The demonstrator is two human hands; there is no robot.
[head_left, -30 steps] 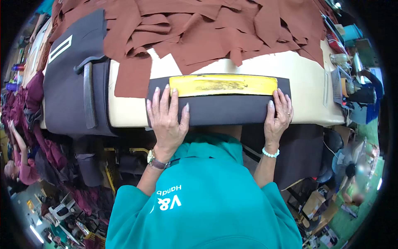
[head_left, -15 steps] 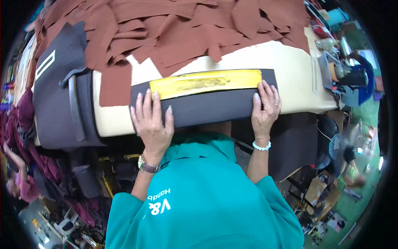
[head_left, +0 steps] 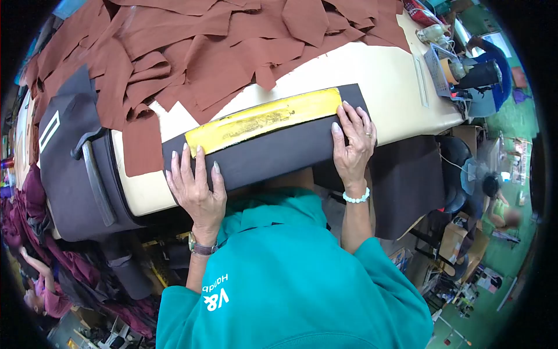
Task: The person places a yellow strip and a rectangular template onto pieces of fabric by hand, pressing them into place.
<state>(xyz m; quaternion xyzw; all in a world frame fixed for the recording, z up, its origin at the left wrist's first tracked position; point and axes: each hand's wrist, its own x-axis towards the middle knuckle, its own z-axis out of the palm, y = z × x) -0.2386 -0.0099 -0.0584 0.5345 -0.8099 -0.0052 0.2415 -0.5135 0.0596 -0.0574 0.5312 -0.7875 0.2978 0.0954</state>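
Observation:
A long yellow strip point(head_left: 264, 121), smudged dark along its middle, lies on a dark flat panel point(head_left: 273, 160) at the table's near edge. My left hand point(head_left: 199, 195) rests on the panel's left part with fingers stretched out, the fingertips at the strip's left end. Over on the other side, my right hand point(head_left: 352, 145) lies flat with its fingers extended, touching the strip's right end and the panel. Neither hand is wrapped round anything. Just beyond the panel, a reddish-brown piece of material point(head_left: 144, 145) hangs toward the left.
Overlapping reddish-brown pieces point(head_left: 215, 64) cover the far side of the cream tabletop point(head_left: 383, 87). To the left, a hammer point(head_left: 96, 174) lies on dark sheet material point(head_left: 64, 192). A basket of items point(head_left: 439, 70) stands at the right edge. Another person point(head_left: 46, 291) is at far left.
The view has turned slightly, so the panel and strip now look more tilted, their right end higher. Both hands keep the same places on them.

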